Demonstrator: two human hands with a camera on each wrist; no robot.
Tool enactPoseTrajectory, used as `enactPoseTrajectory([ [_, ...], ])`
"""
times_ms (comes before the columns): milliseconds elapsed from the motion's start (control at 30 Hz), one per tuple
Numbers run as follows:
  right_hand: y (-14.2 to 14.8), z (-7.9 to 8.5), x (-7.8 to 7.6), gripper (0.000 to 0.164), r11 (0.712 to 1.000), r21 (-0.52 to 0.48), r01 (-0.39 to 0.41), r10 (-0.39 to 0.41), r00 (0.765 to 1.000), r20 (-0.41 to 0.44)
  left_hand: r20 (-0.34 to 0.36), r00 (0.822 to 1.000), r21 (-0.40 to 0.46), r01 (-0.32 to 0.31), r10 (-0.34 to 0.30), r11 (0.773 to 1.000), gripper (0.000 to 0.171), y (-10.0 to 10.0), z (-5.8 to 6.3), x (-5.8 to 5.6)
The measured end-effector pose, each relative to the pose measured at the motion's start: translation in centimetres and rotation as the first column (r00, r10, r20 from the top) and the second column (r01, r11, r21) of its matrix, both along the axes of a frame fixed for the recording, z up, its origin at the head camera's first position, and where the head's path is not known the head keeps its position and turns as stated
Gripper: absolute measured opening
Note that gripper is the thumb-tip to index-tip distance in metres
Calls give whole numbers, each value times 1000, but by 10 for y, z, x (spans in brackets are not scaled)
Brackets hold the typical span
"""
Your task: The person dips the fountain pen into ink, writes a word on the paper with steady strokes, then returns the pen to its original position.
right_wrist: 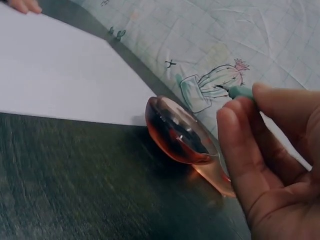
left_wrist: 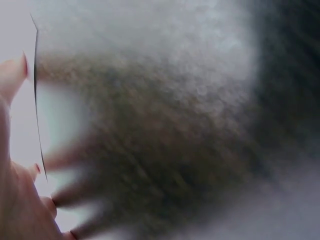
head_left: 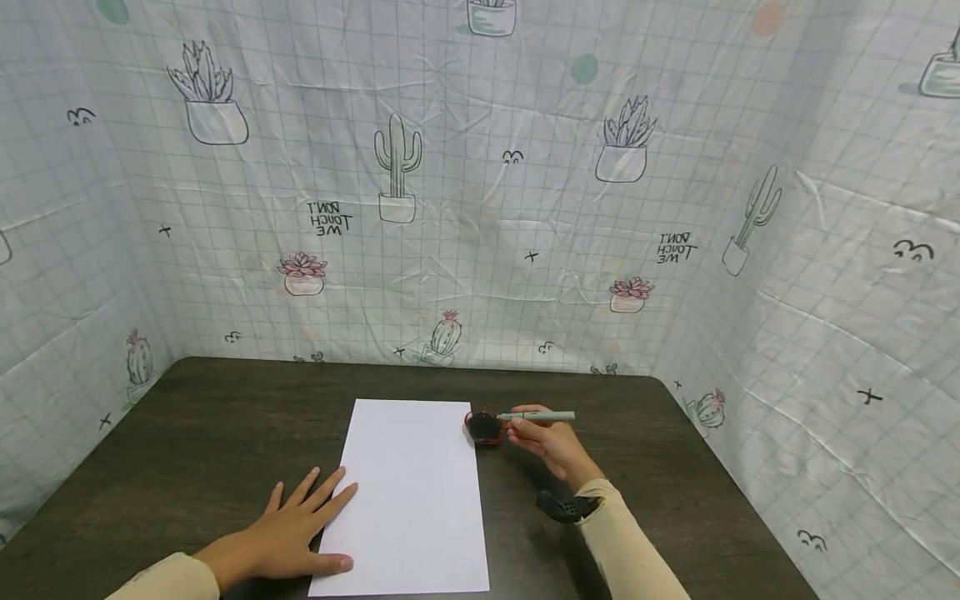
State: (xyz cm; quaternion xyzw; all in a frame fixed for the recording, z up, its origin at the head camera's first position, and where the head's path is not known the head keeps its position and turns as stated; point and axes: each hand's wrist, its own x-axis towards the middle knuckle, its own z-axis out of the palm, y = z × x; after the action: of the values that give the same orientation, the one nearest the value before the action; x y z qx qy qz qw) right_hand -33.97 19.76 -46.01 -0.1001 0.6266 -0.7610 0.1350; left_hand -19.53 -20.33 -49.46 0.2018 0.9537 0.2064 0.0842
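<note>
A blank white sheet of paper point(head_left: 412, 500) lies on the dark table. My left hand point(head_left: 288, 533) rests over its left edge with fingers spread, thumb and fingertips on the sheet. My right hand point(head_left: 555, 446) pinches a pale green pen point(head_left: 551, 416) with a thin dark tip point(right_wrist: 221, 88) between thumb and fingers. Right beside the sheet's upper right edge sits a see-through amber dish point(right_wrist: 162, 142) holding something black. The pen tip is close to this dish in the head view; contact cannot be told. The left wrist view is mostly blurred.
The dark wood-look table point(head_left: 247, 433) ends at a pale grid-patterned cloth point(head_left: 450, 250) that rises behind it and on both sides. A black band point(head_left: 566, 506) is worn on my right wrist.
</note>
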Motion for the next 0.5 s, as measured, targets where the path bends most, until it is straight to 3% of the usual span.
enactPoseTrajectory([
  [500,-7,5,-4,38,991,135,5,10,994,-113,16,1000,5,23,-23,1000,93,3,12,2],
])
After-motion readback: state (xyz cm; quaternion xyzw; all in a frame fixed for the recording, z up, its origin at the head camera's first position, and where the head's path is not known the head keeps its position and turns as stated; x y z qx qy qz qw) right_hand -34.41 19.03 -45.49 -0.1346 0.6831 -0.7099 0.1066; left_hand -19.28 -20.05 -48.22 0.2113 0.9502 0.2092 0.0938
